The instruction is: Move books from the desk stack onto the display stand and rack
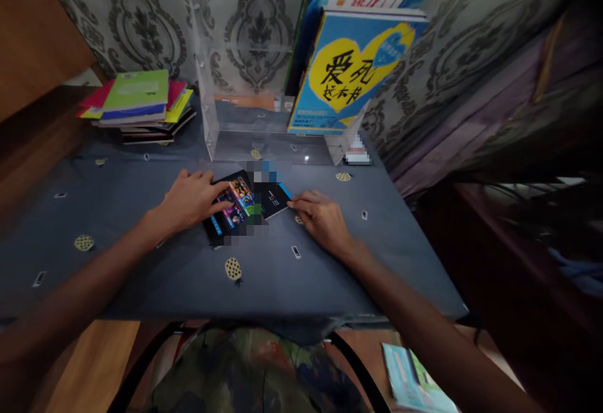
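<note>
A thin black book [233,212] lies aslant on the table, its left part printed with small colourful pictures. Its right part [276,199] is black with small white print and a blue edge. Blurred blocks hide some of the middle. My left hand [191,196] rests on the book's left side, thumb and forefinger spread over the pictures. With thumb and fingers pressed together, my right hand [323,218] pinches the outer corner of the right part.
Patterned grey cloth covers the table [141,268]. A clear acrylic stand [273,146] at the back holds upright picture books [343,80]. At back left is a stack of books [141,105]. A small blurred object [358,152] sits right of the stand. Another booklet [414,378] lies below, at right.
</note>
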Demonstrator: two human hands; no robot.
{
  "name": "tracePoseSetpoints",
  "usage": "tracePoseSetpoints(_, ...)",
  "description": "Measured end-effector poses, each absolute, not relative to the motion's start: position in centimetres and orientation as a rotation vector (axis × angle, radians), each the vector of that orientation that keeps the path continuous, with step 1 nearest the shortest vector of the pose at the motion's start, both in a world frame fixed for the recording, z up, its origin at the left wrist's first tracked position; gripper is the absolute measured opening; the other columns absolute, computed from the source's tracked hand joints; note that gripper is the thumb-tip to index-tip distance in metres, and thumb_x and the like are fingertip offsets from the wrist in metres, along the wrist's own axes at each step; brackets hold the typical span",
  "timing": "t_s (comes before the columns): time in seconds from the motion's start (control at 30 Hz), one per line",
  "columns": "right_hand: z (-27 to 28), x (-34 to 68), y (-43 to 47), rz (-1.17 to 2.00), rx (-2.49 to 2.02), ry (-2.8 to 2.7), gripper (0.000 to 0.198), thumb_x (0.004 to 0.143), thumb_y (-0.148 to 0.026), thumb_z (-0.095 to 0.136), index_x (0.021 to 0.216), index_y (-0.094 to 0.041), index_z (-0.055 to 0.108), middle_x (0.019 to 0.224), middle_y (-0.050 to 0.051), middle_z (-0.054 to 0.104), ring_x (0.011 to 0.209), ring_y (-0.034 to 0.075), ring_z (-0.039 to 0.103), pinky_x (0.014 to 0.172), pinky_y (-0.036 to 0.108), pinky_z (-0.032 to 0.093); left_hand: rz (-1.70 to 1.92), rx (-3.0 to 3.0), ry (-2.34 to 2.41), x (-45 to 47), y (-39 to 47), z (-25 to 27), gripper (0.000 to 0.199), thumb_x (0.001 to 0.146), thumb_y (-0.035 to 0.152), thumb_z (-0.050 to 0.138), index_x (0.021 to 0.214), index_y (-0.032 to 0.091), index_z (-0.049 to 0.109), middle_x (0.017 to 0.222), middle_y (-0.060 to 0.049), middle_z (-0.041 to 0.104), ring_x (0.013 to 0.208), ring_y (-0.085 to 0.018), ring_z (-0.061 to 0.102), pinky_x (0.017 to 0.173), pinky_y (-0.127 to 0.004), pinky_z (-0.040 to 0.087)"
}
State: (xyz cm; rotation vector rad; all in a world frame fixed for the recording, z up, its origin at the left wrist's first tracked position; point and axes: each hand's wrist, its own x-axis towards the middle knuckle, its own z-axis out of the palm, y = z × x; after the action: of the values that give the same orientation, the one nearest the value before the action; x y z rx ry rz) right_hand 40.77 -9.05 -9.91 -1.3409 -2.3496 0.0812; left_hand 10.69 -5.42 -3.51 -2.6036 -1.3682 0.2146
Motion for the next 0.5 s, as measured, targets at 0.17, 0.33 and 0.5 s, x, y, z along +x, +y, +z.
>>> tracePoseSetpoints(0.17,-9.9,40.5,-7.1,0.122,-1.348,-2.352,0.034,0.092,-0.007,0.049,0.106,-0.02,0.076,0.101,0.008,0.073,0.095,0.023,0.063,0.086,0.036,0.05,0.252,-2.641,-1.409,11.4,-10.2,-3.2,0.046,0.099,0.056,0.049,0.116,0.017,0.067,0.094,-0.013,0.069,0.078,-0.029,0.067,0.068,-0.036,0.046)
tracePoseSetpoints(0.33,-10.1,38.9,-5.0,0.272,-1.315,-2.307,0.038,0.089,-0.003,0.047,0.11,-0.018,0.076,0.11,0.009,0.071,0.103,0.023,0.063,0.092,0.036,0.048,0.028,-2.977,-0.941,12.6,-13.0,-3.9,0.043,0.1,0.055,0.048,0.12,0.019,0.063,0.108,-0.01,0.068,0.097,-0.026,0.065,0.073,-0.034,0.051)
tracePoseSetpoints(0.5,-10.7,38.0,-4.4,0.286,-1.279,-2.274,0.039,0.091,-0.004,0.044,0.116,-0.015,0.072,0.119,0.011,0.069,0.11,0.023,0.061,0.099,0.039,0.044,-0.136,-2.94,-0.667,14.1,-14.3,-4.6,0.037,0.102,0.039,0.048,0.124,0.012,0.062,0.109,-0.014,0.065,0.101,-0.028,0.062,0.078,-0.038,0.054)
